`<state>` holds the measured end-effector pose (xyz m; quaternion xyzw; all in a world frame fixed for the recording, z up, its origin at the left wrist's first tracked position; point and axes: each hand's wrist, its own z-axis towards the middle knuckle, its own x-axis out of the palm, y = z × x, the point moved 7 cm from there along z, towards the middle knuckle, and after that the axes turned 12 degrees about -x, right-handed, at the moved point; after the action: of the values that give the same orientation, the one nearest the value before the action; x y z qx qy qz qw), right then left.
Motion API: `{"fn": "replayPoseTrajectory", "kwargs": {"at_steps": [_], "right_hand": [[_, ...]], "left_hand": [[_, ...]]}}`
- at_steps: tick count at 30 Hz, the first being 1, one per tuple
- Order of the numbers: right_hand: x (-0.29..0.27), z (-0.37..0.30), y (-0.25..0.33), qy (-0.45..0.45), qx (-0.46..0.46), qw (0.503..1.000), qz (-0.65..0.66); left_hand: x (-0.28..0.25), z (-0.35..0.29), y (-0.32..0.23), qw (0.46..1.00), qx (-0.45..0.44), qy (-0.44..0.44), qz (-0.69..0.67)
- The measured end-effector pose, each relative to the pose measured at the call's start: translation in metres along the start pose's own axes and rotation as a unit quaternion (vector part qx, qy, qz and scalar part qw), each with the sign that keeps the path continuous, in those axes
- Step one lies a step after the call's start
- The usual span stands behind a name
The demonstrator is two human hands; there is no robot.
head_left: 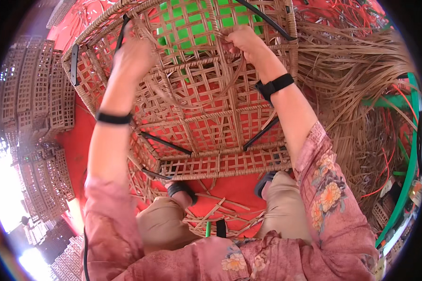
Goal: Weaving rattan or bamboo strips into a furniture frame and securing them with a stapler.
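A large basket (201,152) of open brown lattice, with rope-like wrapped ribs and rim, tilts in front of me. At its upper middle, my right hand (246,41) is closed, fingers pinched at a wrapped rib. A flat brown weaving strip (237,75) hangs from these fingers and curves down across the lattice. My left hand (135,56) is over the upper left part of the basket, beside a black bar (122,33). Motion smears its fingers, so its grip cannot be made out. Black bars (166,143) brace the basket's corners.
A green plastic stool or seat (185,23) shows through the lattice. Stacked woven panels (30,89) stand at the left. A heap of long brown strips (347,61) lies at the right, near a curved green frame (413,140). Cut strips (215,210) litter the red floor by my feet.
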<state>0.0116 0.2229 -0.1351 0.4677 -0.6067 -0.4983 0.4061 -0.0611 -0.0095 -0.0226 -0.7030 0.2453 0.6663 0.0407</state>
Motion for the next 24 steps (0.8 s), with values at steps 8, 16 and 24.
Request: {"fn": "replayPoseTrajectory", "kwargs": {"at_steps": [8,16,24], "right_hand": [[0.0,0.013,-0.002,0.009,-0.074,0.995,-0.059],[-0.001,0.006,0.009,-0.024,-0.041,0.997,0.064],[0.005,0.006,-0.002,-0.009,0.005,0.999,0.052]], "left_hand": [[0.115,-0.38,0.161,0.792,-0.401,0.386,-0.253],[0.152,-0.434,0.179,0.524,-0.534,0.434,-0.502],[0.054,-0.085,0.008,0.789,-0.12,0.188,-0.572]]}}
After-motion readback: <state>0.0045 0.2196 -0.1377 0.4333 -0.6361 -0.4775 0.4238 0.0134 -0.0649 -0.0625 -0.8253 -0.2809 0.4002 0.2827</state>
